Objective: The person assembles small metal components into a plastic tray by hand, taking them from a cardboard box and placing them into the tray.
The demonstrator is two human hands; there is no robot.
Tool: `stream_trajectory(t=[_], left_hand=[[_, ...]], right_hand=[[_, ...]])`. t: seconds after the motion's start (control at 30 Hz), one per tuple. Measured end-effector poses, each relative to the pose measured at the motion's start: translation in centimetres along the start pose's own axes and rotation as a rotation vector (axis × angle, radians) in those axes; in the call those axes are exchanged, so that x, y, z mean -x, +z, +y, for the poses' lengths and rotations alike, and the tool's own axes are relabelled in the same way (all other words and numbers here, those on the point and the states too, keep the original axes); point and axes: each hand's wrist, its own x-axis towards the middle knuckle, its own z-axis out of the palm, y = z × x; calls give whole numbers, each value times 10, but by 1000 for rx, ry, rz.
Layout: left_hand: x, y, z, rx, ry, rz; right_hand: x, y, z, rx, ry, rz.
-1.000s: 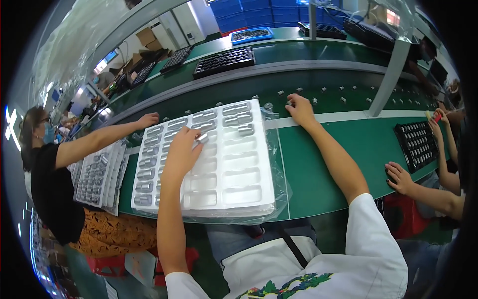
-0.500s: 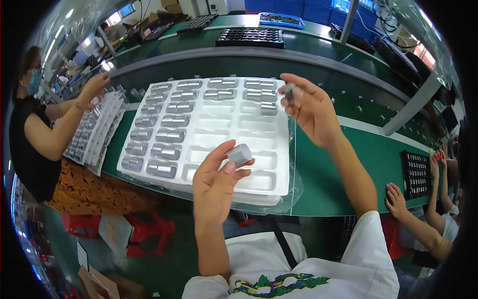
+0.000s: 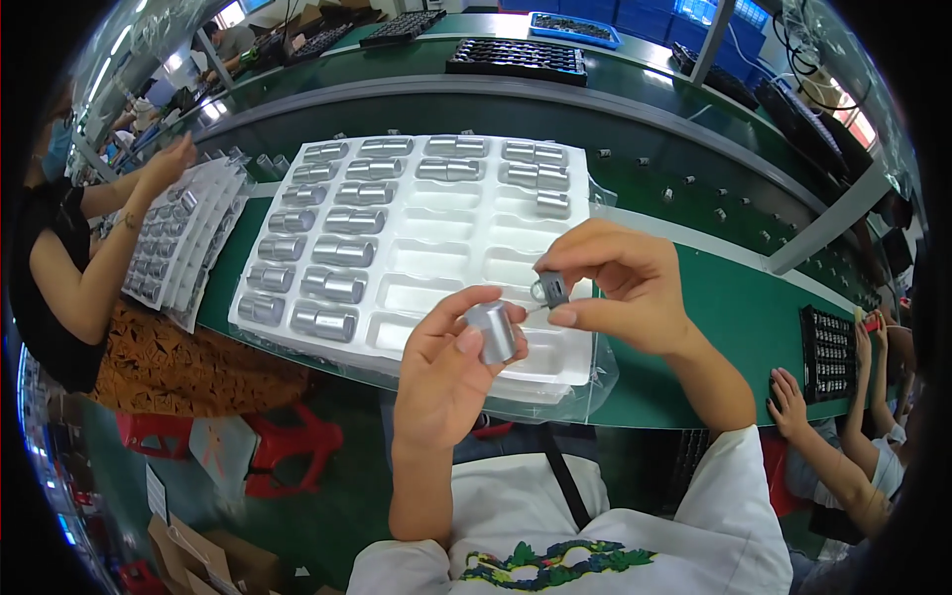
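Observation:
Between the thumb and fingers of my left hand [image 3: 443, 382] is a silver metal cylinder [image 3: 493, 331], tilted toward the right. My right hand [image 3: 630, 283] pinches a small dark part [image 3: 551, 289] with a shiny rounded end, close beside the cylinder; a gap between the two seems to remain. Beneath both hands lies a white moulded tray [image 3: 433, 256]. Silver cylinders [image 3: 342, 252] fill its left columns and its far rows. In the right column a single short cylinder [image 3: 552, 202] sits in a pocket, and several pockets nearer me hold nothing.
Small metal parts [image 3: 720, 213] stand on the green conveyor beyond the tray. At the left a person [image 3: 74, 258] works over stacked trays [image 3: 169, 248]. Another person's hand [image 3: 788, 401] rests by a black tray [image 3: 829, 352] at the right. A metal post [image 3: 828, 216] rises at the bench's far right.
My right hand has come down and left from the tray's far right corner, bringing the small dark part next to the cylinder. My left hand has shifted slightly right and turned the cylinder.

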Motion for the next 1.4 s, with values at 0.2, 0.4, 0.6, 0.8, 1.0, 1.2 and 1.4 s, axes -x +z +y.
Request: stream_trajectory(t=[0.2, 0.4, 0.6, 0.8, 1.0, 1.2, 1.4], left_hand=[[0, 4, -2, -278, -27, 4], [1, -3, -1, -365, -27, 29], [1, -5, -2, -451, -142, -3], [5, 13, -12, -487, -15, 169], [11, 23, -3, -818, 15, 56], [9, 22, -2, -892, 104, 48], [10, 33, -1, -980, -56, 45]], right_hand=[[-1, 2, -8, 56, -19, 38], [-11, 3, -9, 338, -210, -228], [-4, 6, -14, 490, -333, -262], [-1, 21, 1, 783, -658, -151], [12, 39, -12, 947, -609, -44], [10, 38, -12, 901, -597, -126], [8, 43, -7, 949, -717, -98]])
